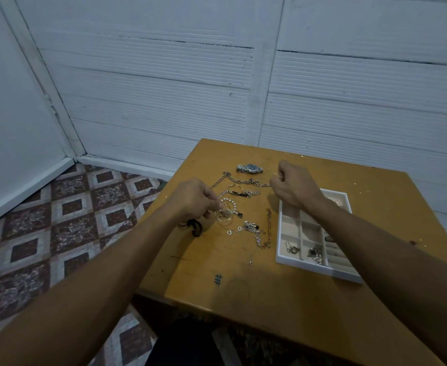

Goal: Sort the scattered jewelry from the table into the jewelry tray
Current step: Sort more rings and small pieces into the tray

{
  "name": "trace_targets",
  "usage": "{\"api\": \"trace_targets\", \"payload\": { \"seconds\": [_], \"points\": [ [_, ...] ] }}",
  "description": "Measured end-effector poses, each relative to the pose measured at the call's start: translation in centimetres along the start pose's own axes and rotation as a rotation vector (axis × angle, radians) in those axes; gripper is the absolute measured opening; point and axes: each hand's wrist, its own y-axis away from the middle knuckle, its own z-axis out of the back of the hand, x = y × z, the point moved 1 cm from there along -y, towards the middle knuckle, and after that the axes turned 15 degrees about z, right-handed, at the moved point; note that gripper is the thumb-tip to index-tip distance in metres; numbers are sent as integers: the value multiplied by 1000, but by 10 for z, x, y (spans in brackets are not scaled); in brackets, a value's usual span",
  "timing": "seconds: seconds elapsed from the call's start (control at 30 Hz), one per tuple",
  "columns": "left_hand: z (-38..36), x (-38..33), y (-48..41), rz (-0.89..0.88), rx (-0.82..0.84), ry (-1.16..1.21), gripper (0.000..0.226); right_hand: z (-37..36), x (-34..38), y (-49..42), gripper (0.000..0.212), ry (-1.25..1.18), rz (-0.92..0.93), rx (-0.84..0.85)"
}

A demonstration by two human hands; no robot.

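Observation:
A white jewelry tray (280,249) with beige compartments sits on the right of the wooden table (243,286); a few pieces lie in its near compartments. Scattered jewelry lies left of it: a wristwatch (250,168), a long silver chain (239,180), a pearl bracelet (229,200), a gold hoop (223,216), a heart chain (246,228), a brown bracelet (269,225) and a black cord (194,227). My left hand (193,199) pinches at the gold hoop and pearl bracelet. My right hand (293,186) is closed, holding a thin ring (275,175) above the chain's end.
The table stands against a white panelled wall (164,88). A patterned tile floor (58,220) lies to the left. A blue hash mark (218,280) is drawn near the table's front edge.

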Motion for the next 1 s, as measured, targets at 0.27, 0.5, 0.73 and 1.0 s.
{"api": "trace_targets", "payload": {
  "seconds": [0.27, 0.5, 0.73, 1.0],
  "points": [
    [-8, -24, 2, -35, 43, 91, 11, 21, -6, 16, 7, -161, -16, 10],
    [-37, -63, -4, -82, 34, 155, 9, 55, -25, 32, 10, -247, -132, -127],
    [-75, -117, -13, -156, 42, 123, 11, 88, -55, 66, 13, -349, -258, -274],
    [-133, -170, -35, -179, 48, 105, 7, 101, -93, 102, 10, -333, -368, -329]
  ]
}}
